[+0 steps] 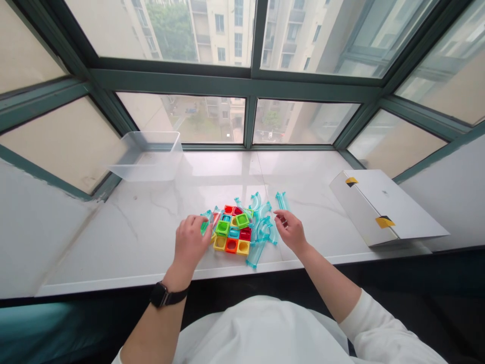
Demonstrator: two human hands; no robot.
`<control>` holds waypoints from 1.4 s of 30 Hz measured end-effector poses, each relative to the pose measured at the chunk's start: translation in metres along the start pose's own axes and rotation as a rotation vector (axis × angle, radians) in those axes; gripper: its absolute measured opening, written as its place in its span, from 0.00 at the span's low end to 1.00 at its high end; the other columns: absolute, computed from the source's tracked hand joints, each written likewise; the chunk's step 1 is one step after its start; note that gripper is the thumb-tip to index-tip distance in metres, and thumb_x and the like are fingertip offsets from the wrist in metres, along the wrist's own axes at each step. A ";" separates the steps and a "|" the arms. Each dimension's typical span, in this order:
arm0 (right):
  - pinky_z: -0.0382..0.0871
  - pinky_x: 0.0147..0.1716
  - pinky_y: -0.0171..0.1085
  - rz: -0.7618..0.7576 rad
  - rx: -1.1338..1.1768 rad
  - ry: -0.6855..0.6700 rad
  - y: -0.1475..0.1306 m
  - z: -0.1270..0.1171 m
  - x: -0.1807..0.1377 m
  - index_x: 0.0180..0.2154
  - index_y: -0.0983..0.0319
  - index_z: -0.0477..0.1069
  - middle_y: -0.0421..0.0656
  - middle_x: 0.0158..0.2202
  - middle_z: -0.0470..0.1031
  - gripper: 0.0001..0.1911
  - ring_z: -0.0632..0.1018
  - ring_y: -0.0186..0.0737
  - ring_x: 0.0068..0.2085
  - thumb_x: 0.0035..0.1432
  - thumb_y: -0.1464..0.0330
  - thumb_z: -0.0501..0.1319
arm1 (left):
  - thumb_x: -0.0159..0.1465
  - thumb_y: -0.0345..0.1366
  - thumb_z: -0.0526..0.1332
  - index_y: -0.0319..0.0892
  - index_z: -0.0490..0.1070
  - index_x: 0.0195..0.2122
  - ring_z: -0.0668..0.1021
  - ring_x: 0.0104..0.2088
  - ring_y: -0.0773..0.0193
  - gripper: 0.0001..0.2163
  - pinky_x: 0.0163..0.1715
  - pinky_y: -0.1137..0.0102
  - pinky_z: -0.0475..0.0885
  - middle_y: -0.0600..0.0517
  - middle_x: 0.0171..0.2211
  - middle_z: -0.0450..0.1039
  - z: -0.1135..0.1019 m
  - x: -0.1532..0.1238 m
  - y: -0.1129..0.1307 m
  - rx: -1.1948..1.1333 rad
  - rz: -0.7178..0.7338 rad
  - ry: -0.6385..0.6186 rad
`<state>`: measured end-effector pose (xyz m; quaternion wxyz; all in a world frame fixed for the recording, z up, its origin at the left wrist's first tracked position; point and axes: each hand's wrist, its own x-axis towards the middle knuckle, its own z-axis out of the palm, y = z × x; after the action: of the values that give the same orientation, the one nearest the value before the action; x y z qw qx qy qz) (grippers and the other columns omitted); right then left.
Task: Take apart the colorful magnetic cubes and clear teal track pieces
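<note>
A cluster of coloured square plastic blocks in red, green, blue, orange and yellow lies on the white marble sill. Several clear teal curved track pieces lie beside and behind it. My left hand, with a black watch on the wrist, rests at the cluster's left edge, fingers curled around a teal piece. My right hand hovers just right of the track pieces, its fingers pinched together near one of them; what they hold is too small to make out.
A clear plastic bin stands at the back left of the sill by the window. A white cardboard box with yellow-black tape lies at the right. Window frames enclose the sill on three sides.
</note>
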<state>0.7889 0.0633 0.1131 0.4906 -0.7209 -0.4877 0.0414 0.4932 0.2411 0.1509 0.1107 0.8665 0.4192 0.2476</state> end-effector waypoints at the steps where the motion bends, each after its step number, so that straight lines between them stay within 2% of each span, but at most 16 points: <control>1: 0.76 0.33 0.36 0.022 -0.006 -0.012 0.002 -0.004 -0.009 0.48 0.56 0.78 0.41 0.37 0.80 0.11 0.80 0.38 0.33 0.69 0.65 0.59 | 0.70 0.41 0.61 0.43 0.78 0.45 0.77 0.46 0.48 0.09 0.49 0.56 0.72 0.44 0.44 0.77 0.003 0.002 -0.013 0.092 -0.041 -0.008; 4: 0.75 0.32 0.36 0.098 -0.028 -0.059 0.007 -0.009 -0.029 0.48 0.56 0.78 0.41 0.35 0.81 0.11 0.79 0.38 0.30 0.69 0.64 0.59 | 0.69 0.44 0.62 0.43 0.79 0.45 0.77 0.46 0.46 0.12 0.46 0.56 0.72 0.43 0.46 0.76 0.014 0.001 -0.032 0.228 -0.098 -0.076; 7: 0.76 0.32 0.37 0.153 -0.015 -0.107 0.013 -0.006 -0.044 0.47 0.56 0.78 0.42 0.37 0.82 0.12 0.80 0.40 0.32 0.69 0.64 0.59 | 0.69 0.45 0.63 0.42 0.79 0.43 0.77 0.46 0.46 0.12 0.45 0.57 0.72 0.42 0.46 0.76 0.022 0.001 -0.035 0.272 -0.113 -0.109; 12: 0.76 0.35 0.38 0.196 0.012 -0.149 0.020 -0.002 -0.061 0.48 0.56 0.78 0.43 0.38 0.82 0.13 0.81 0.41 0.34 0.69 0.64 0.58 | 0.69 0.42 0.63 0.41 0.76 0.48 0.78 0.45 0.49 0.12 0.45 0.59 0.73 0.43 0.45 0.75 0.027 0.003 -0.035 0.229 -0.053 -0.089; 16: 0.76 0.34 0.37 0.225 0.000 -0.173 0.022 -0.003 -0.069 0.48 0.57 0.79 0.42 0.36 0.82 0.13 0.81 0.41 0.34 0.68 0.63 0.58 | 0.70 0.42 0.60 0.43 0.78 0.38 0.76 0.45 0.49 0.10 0.45 0.58 0.72 0.42 0.47 0.75 0.030 0.001 -0.033 0.234 -0.030 -0.098; 19: 0.76 0.34 0.37 0.221 0.002 -0.196 0.020 -0.005 -0.073 0.46 0.57 0.79 0.42 0.36 0.82 0.12 0.81 0.41 0.33 0.68 0.63 0.58 | 0.71 0.40 0.57 0.43 0.78 0.38 0.76 0.46 0.48 0.12 0.46 0.57 0.71 0.41 0.50 0.75 0.027 0.001 -0.027 0.235 -0.025 -0.052; 23: 0.77 0.32 0.39 0.184 0.023 -0.189 0.013 -0.006 -0.077 0.45 0.56 0.80 0.43 0.35 0.83 0.11 0.81 0.41 0.32 0.68 0.63 0.59 | 0.74 0.42 0.54 0.42 0.76 0.41 0.75 0.49 0.46 0.13 0.49 0.54 0.70 0.40 0.52 0.76 0.015 0.001 -0.014 0.211 -0.062 0.081; 26: 0.78 0.31 0.38 0.169 0.065 -0.177 0.002 -0.008 -0.075 0.46 0.56 0.80 0.42 0.35 0.82 0.11 0.80 0.41 0.31 0.68 0.64 0.59 | 0.75 0.42 0.51 0.43 0.73 0.42 0.77 0.45 0.48 0.14 0.47 0.56 0.70 0.41 0.43 0.77 0.006 -0.002 0.002 0.098 -0.104 0.129; 28: 0.79 0.31 0.37 0.147 0.112 -0.169 -0.009 -0.010 -0.072 0.50 0.55 0.78 0.42 0.36 0.81 0.12 0.81 0.40 0.33 0.69 0.64 0.60 | 0.76 0.43 0.49 0.43 0.72 0.48 0.78 0.39 0.51 0.15 0.41 0.60 0.71 0.45 0.37 0.77 0.004 -0.006 0.019 -0.046 -0.169 0.107; 31: 0.81 0.35 0.38 0.040 0.195 -0.157 -0.027 -0.011 -0.064 0.56 0.54 0.75 0.44 0.43 0.80 0.15 0.82 0.41 0.38 0.70 0.64 0.60 | 0.77 0.43 0.48 0.44 0.64 0.65 0.78 0.31 0.57 0.20 0.33 0.65 0.69 0.51 0.32 0.76 0.011 -0.014 0.053 -0.276 -0.241 -0.003; 34: 0.84 0.41 0.42 -0.102 0.238 -0.144 -0.042 -0.011 -0.055 0.61 0.52 0.73 0.47 0.51 0.77 0.19 0.82 0.44 0.46 0.71 0.64 0.63 | 0.78 0.44 0.46 0.41 0.54 0.74 0.75 0.25 0.59 0.25 0.29 0.65 0.67 0.53 0.26 0.72 0.029 -0.021 0.092 -0.452 -0.158 -0.121; 37: 0.84 0.44 0.44 -0.168 0.220 -0.117 -0.046 -0.011 -0.050 0.61 0.51 0.74 0.48 0.54 0.76 0.20 0.80 0.47 0.52 0.68 0.64 0.67 | 0.78 0.42 0.46 0.40 0.52 0.75 0.77 0.28 0.58 0.26 0.32 0.63 0.70 0.50 0.31 0.75 0.051 -0.025 0.127 -0.608 -0.082 -0.207; 42: 0.84 0.42 0.46 -0.127 0.154 0.035 -0.033 -0.021 -0.048 0.55 0.51 0.76 0.46 0.49 0.80 0.14 0.82 0.47 0.47 0.69 0.66 0.66 | 0.77 0.40 0.49 0.39 0.48 0.77 0.80 0.39 0.57 0.29 0.45 0.62 0.75 0.47 0.39 0.78 0.077 -0.025 0.168 -0.736 -0.101 -0.342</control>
<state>0.7531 0.0152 0.1280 0.5548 -0.6492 -0.5192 0.0350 0.6330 0.1181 0.1435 0.4933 0.7762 0.3201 0.2277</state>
